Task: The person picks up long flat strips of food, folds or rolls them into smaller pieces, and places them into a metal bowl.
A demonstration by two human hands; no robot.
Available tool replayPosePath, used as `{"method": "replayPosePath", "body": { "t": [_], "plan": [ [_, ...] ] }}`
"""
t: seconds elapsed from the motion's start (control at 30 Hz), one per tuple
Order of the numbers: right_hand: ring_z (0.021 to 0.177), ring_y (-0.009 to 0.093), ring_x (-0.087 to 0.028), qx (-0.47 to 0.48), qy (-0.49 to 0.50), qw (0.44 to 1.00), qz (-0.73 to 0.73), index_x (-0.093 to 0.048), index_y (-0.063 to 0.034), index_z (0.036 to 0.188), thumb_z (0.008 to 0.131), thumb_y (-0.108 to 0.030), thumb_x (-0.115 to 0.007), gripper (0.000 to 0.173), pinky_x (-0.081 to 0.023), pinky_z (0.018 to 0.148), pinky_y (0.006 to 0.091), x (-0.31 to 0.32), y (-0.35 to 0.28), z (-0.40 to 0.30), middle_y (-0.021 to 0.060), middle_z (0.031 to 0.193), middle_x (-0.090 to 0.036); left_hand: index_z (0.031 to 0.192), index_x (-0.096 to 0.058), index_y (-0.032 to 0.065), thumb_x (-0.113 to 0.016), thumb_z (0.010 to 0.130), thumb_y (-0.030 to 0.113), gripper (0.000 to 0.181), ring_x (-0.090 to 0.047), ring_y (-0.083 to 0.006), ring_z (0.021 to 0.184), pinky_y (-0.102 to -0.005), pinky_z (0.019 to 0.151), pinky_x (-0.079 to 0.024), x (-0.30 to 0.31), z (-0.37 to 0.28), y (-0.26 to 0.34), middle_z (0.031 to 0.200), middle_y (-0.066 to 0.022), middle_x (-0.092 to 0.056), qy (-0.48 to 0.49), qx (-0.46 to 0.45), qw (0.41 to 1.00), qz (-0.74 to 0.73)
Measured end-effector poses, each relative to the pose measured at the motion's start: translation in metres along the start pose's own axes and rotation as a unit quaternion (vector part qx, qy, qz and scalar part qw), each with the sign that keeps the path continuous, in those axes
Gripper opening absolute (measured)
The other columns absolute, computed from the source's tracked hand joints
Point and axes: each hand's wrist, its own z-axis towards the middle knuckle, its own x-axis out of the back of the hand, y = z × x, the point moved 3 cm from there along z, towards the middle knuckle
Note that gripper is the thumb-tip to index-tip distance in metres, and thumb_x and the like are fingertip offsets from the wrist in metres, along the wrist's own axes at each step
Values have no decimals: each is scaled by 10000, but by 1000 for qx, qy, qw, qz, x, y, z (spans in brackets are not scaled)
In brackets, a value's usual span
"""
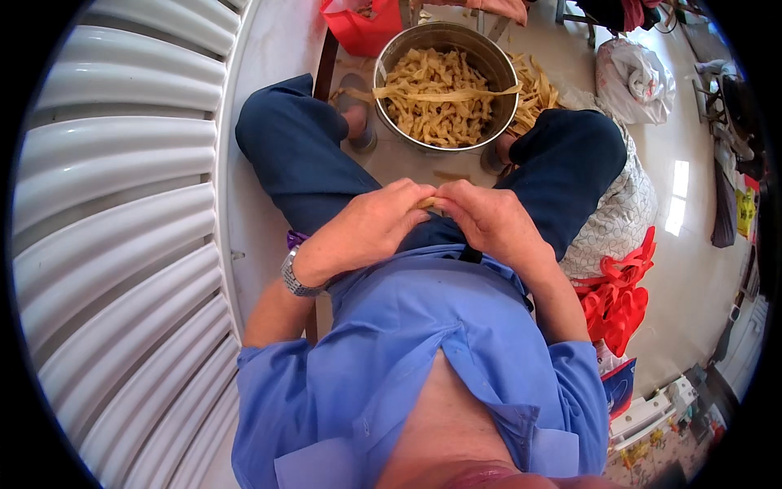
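Above my lap, my left hand (372,223) and my right hand (492,217) meet at the fingertips. Thumbs and fingers of both pinch one short piece of tan strip (427,202); its exact material cannot be told, and fingers hide part of it. A steel pot (445,148) stands on the floor between my feet. Inside lie many knotted or twisted tan pieces (437,119). One long flat tan strip (446,95) lies across the pot's mouth, from rim to rim. Right of the pot, loose tan strips (539,85) are heaped.
A white slatted panel (128,147) runs along my left side. Behind the pot stands a red bag (365,27). To my right are a patterned cloth sack (617,211), red straps (620,299) and a white plastic bag (635,79) on the shiny floor.
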Motion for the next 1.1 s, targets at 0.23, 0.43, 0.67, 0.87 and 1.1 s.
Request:
{"method": "replayPosePath", "body": {
  "t": [0.23,0.43,0.67,0.87,1.1],
  "plan": [
    [700,363,-657,-67,-156,985,28,-635,-64,989,949,-173,-679,123,-508,609,412,20,-8,-25,168,761,-646,1232,-611,13,-545,1020,172,273,-626,-255,921,-350,826,-493,1,-5,4,1006,-127,-636,-141,21,986,-83],
    [668,357,-627,-43,-188,980,59,-594,-61,946,961,-227,-676,186,-477,585,424,32,-13,-21,163,730,-615,1210,-646,34,-560,1021,151,239,-561,-103,755,-236,675,-455,28,-21,16,895,-31,-621,-115,106,963,-221],
    [550,142,-542,-126,-105,934,318,-612,-27,936,1001,-195,-641,183,-428,531,304,71,-19,-15,30,672,-564,1145,-603,53,-577,1024,73,125,-531,-57,690,-205,625,-448,51,-9,-5,926,-51,-666,122,-51,888,-441],
    [579,79,-543,-102,-94,905,402,-495,-29,1429,1074,-235,-493,411,-456,562,257,55,-28,-7,-3,716,-573,1237,-592,43,-607,1014,101,231,-571,-66,777,-218,725,-492,1,11,8,1003,-47,-680,71,32,910,-408],
    [622,205,-607,91,-6,995,-30,-547,-67,1390,983,-71,-613,413,-492,603,333,19,-9,5,100,754,-616,1314,-540,54,-565,1038,237,331,-562,-66,776,-226,717,-485,-29,18,-6,977,-14,-607,49,88,873,-477]
  ]
}}
